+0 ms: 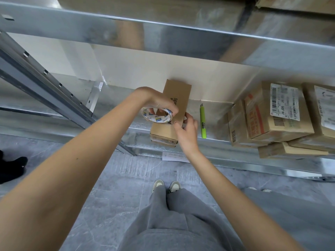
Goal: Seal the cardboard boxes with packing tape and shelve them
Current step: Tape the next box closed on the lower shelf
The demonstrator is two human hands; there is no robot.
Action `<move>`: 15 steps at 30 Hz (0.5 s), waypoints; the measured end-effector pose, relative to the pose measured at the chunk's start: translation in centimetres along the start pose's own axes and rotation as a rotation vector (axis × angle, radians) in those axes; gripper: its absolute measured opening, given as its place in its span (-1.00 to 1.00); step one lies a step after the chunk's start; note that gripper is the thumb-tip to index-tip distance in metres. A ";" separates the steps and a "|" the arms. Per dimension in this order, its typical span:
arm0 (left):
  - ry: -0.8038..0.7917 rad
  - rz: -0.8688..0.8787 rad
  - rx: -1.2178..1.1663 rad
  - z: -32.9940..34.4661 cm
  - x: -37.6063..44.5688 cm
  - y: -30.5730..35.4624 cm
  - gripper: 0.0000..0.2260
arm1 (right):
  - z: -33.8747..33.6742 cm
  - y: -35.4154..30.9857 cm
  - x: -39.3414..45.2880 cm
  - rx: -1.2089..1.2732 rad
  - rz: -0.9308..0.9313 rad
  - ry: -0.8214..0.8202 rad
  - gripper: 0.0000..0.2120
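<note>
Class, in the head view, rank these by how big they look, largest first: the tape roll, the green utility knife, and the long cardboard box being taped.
1. long cardboard box
2. tape roll and green utility knife: similar in area, so not ranked.

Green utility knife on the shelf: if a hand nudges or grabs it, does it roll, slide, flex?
The green utility knife looks flat-sided and lies flat, so it probably won't roll. The galvanised metal shelf under it is smooth, so a nudge would likely slide it, perhaps off the front edge nearby. Its slim plastic body looks rigid and light; it should lift easily without flexing.
</note>
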State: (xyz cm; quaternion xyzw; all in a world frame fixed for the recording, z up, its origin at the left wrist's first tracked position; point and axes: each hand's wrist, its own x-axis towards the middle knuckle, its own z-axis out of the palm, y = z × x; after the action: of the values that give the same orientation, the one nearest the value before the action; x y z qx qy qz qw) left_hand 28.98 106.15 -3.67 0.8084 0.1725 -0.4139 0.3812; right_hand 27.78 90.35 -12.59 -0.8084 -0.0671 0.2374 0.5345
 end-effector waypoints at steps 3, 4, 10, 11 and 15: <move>0.049 0.044 -0.108 -0.1 -0.9 -0.5 -0.88 | 0.4 0.2 0.0 -0.074 -0.023 0.018 -0.52; 0.067 0.058 -0.133 -0.1 -1.2 -0.8 -0.88 | 0.4 0.2 0.0 -0.076 -0.018 0.020 -0.52; 0.335 0.140 -0.313 1.9 -2.5 -4.0 -0.69 | -1.2 -1.0 -0.4 -0.014 -0.115 0.117 -0.58; 0.400 0.165 -0.367 2.4 -2.8 -4.3 -0.68 | -1.8 -1.6 -0.5 0.021 -0.158 0.146 -0.64; 0.572 0.312 -0.560 4.7 -4.0 -4.0 -0.80 | -3.3 -5.0 -0.9 0.227 -0.176 -0.027 -0.91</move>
State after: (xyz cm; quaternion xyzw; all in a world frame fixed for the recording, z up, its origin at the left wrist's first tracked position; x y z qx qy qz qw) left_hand 21.66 105.33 -4.12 0.7722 0.2528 -0.0476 0.5809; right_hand 29.21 89.41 -6.81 -0.7305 -0.1178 0.2067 0.6401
